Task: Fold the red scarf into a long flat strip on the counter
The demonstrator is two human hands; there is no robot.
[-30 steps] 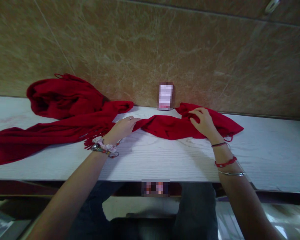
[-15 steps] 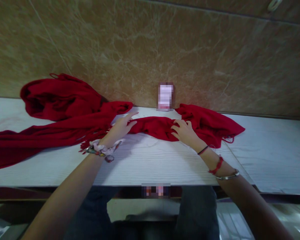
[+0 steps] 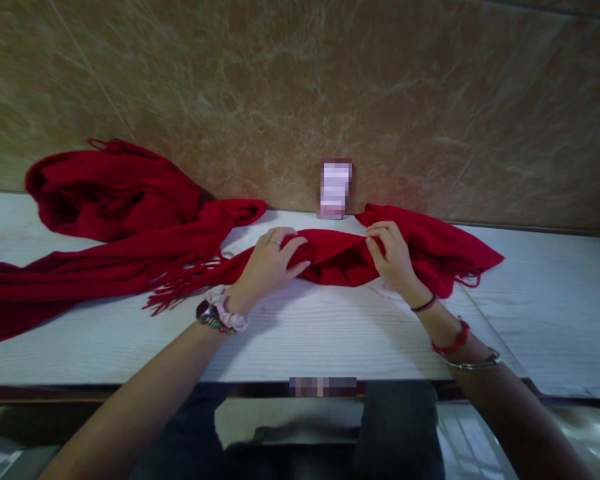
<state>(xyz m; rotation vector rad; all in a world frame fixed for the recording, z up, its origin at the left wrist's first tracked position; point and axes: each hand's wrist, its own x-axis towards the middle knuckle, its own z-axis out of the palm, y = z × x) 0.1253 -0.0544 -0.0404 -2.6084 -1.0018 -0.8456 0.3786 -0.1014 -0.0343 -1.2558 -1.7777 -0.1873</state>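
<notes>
A long red scarf (image 3: 337, 257) lies across the white table, its fringe spread at the left and its bunched part at the right. My left hand (image 3: 274, 262) rests on the scarf's left-middle part, thumb and fingers apart. My right hand (image 3: 391, 257) pinches the upper edge of the cloth between thumb and fingers, just left of the bunched part. Between the hands the cloth forms a loose fold. A larger red cloth heap (image 3: 115, 193) sits at the left, with a long strip running off the left edge.
The white table (image 3: 300, 340) meets a brown marbled wall (image 3: 280, 100) at the back. A phone (image 3: 335, 190) leans upright against the wall in the middle. My legs are below the front edge.
My left hand has moved right along the scarf. My right hand has shifted slightly right and up and closed on the cloth's edge, and the middle part has opened into a wider fold.
</notes>
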